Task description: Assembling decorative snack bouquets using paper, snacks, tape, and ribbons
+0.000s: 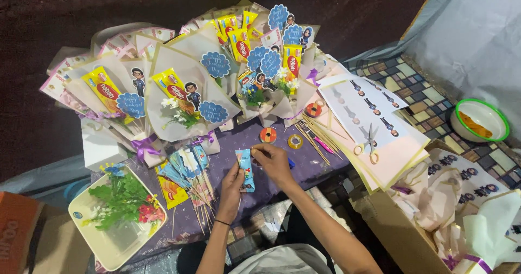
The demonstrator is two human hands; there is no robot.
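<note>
My left hand (pixel 232 190) holds a small blue snack packet (pixel 245 169) upright over the purple cloth (pixel 304 165). My right hand (pixel 273 163) pinches the packet's top edge with fingertips closed on it. Just left lie several blue packets taped onto wooden skewers (pixel 189 171). Behind them stand paper-wrapped bouquets (pixel 179 84) with yellow wafer bars, small flowers and blue round tags.
Rolls of tape (pixel 268 135) and loose skewers (pixel 315 135) lie ahead of my hands. Scissors (pixel 370 144) rest on printed sticker sheets at right. A cream tray of artificial flowers (pixel 122 201) sits at left, a green-rimmed bowl (pixel 482 120) far right, a cardboard box (pixel 401 225) below.
</note>
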